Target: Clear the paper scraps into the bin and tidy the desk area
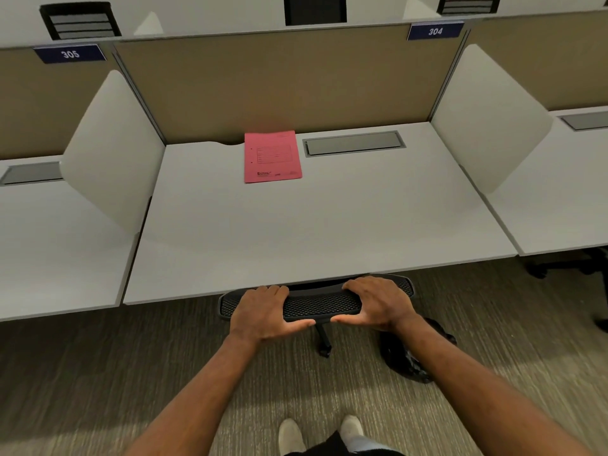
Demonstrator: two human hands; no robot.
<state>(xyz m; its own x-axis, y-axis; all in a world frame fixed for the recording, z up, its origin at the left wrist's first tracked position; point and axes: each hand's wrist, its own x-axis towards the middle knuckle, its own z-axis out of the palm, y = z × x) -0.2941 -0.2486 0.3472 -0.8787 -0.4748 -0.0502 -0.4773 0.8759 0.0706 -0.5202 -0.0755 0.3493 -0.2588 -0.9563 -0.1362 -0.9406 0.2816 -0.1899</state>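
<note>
A black mesh office chair [320,306] stands tucked under the front edge of the white desk [312,232], only the top of its backrest showing. My left hand [266,312] grips the left part of the backrest top, fingers over the far side and thumb underneath. My right hand [375,304] grips the right part the same way. A pink folder [272,157] lies flat at the back of the desk, next to the beige partition. No paper scraps show on the desk.
A black bin bag [411,357] lies on the carpet right of the chair, partly behind my right forearm. A grey cable hatch [353,143] is set into the desk. White side dividers [112,149] separate neighbouring desks. My shoes [320,432] stand on the carpet below.
</note>
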